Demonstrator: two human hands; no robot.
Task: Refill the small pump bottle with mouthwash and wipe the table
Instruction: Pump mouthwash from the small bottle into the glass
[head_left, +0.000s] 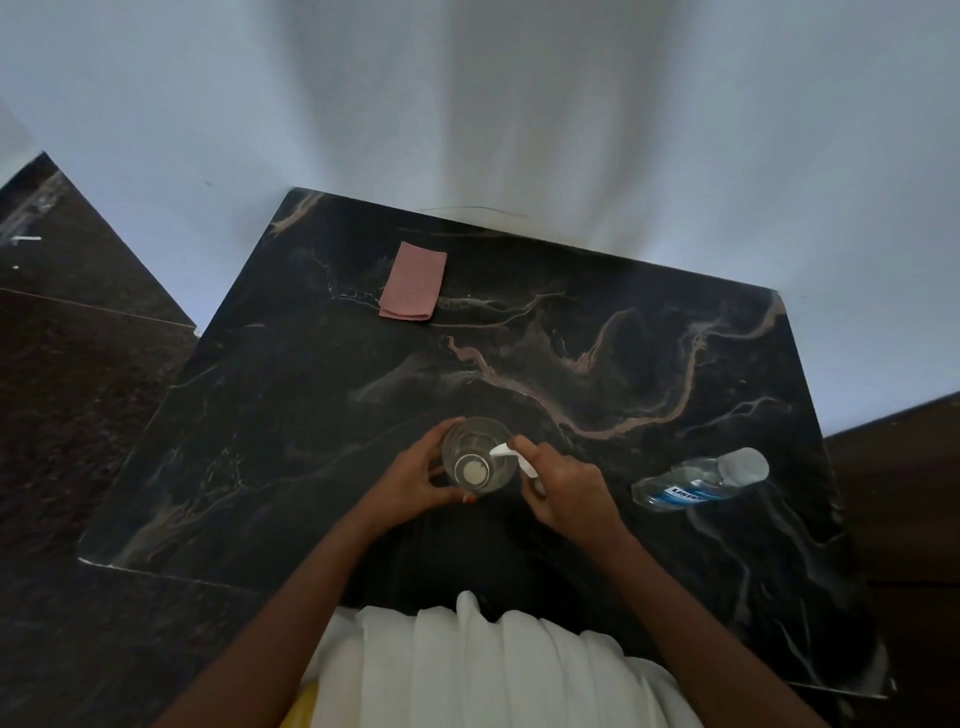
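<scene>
The left hand wraps the clear small pump bottle upright on the dark marble table, while the right hand pinches the white pump head at the bottle's rim, so the step in hand looks like freeing or seating the pump. The bottle looks nearly empty, its pale base showing through ribbed walls. Next, I judge, the right hand must reach outward for the mouthwash bottle lying on its side; the pink cloth waits well beyond both grips.
</scene>
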